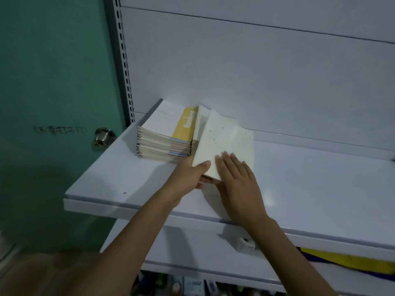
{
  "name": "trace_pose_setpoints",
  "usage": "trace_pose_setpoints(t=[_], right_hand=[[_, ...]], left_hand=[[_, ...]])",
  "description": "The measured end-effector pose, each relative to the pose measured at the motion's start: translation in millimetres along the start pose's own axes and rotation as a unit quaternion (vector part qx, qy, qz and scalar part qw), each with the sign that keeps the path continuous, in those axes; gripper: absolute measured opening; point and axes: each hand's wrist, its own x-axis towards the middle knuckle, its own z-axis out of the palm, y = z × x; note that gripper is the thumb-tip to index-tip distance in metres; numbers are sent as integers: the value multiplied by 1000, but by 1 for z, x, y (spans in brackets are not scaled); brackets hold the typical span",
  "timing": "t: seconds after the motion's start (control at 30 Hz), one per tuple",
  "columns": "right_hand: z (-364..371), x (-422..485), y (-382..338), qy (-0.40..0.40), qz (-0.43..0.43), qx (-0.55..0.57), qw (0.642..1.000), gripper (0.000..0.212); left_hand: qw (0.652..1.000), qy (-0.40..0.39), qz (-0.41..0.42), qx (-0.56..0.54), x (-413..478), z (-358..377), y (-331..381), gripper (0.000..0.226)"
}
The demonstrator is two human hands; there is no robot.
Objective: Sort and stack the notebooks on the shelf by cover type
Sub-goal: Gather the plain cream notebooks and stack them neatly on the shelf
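A stack of several spiral notebooks (165, 135), its top cover white with a yellow band, sits at the back left of the white shelf (310, 184). Right beside it lies a lower pile of pale green-white notebooks (226, 142), its top one angled. My left hand (190, 176) grips the near left corner of that pale pile, thumb on top, fingers underneath. My right hand (237, 178) lies flat with fingers spread on the top pale cover near its front edge. Part of another pale cover (202, 116) peeks out behind, against the yellow band.
A slotted metal upright (125, 60) and a green door with a round knob (103, 136) stand left of the shelf. A lower shelf holds a small white object (248, 245) and yellow-and-blue items (350, 261). Packaged goods (192, 285) fill the bottom.
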Motion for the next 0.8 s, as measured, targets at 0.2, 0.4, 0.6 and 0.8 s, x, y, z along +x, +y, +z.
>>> trace_pose_setpoints(t=[0.2, 0.4, 0.6, 0.8], right_hand=[[-3, 1, -29, 94, 14, 48, 994, 57], [3, 47, -36, 147, 106, 79, 980, 48], [13, 73, -3, -20, 122, 46, 991, 50], [9, 55, 2, 36, 110, 19, 993, 39]], left_hand=[[990, 43, 121, -57, -13, -40, -13, 21], [975, 80, 105, -176, -17, -103, -37, 20], [960, 80, 67, -258, -4, -116, -47, 20], [960, 87, 67, -258, -2, -115, -49, 27]])
